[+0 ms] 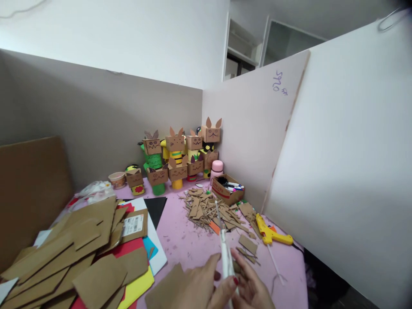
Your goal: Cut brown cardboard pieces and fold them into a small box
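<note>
While my left hand [198, 286] clamps the white-handled tool [226, 253] under its thumb, my right hand [252, 286] curls beside it; can't tell if those fingers grip. Tool's over the pink table [180, 246], tip toward cardboard scraps [198, 208], left of the yellow glue gun [266, 231].

white tool [227, 256], pink tabletop [177, 242], yellow glue gun [266, 231], brown scraps [199, 207], black-striped yellow cup [176, 158]

Bright, soft light here, nearly bleaching the white wall [112, 38] at upper left; the grey partition [128, 111] sits shaded, edges stretch, the top-right corner darkens.
</note>
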`<action>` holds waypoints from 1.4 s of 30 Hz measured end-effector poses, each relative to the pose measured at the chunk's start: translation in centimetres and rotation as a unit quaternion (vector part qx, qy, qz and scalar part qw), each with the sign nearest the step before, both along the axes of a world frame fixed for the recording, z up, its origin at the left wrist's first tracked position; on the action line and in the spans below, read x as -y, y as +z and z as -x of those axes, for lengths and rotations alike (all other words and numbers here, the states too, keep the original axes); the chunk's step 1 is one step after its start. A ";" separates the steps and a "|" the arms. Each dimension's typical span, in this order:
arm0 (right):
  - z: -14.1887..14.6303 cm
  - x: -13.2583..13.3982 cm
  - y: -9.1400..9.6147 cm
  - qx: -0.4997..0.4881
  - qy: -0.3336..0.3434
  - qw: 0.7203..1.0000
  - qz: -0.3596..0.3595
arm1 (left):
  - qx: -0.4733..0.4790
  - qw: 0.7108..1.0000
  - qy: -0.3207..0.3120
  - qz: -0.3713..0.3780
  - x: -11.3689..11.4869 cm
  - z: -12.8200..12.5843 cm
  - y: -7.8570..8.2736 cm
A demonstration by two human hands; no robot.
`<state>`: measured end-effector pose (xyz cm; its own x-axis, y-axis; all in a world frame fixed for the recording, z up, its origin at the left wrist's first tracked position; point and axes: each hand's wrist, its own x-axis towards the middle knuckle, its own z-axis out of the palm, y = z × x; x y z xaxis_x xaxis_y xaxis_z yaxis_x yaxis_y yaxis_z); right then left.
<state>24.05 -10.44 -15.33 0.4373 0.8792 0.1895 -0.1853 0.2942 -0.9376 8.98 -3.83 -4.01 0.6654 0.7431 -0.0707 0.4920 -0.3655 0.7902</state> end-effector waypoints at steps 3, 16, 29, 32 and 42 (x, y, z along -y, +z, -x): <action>0.2 -1.4 0.8 0.285 -0.022 0.954 -0.086 | 0.086 0.992 0.061 0.066 -0.6 -2.6 -0.5; -5.8 -1.3 1.0 0.602 -0.163 0.780 -0.047 | 0.288 0.885 0.260 0.258 -4.1 -1.4 -0.6; -8.3 -5.8 0.1 0.590 -0.085 0.732 0.330 | 0.369 0.838 0.323 0.239 -4.7 1.2 1.9; -8.2 -7.3 1.6 0.592 -0.066 0.743 0.306 | 0.380 0.839 0.322 0.219 -4.1 1.0 2.4; -8.7 -11.7 3.8 0.606 -0.106 0.738 0.277 | 0.369 0.856 0.310 0.186 -3.4 1.3 2.6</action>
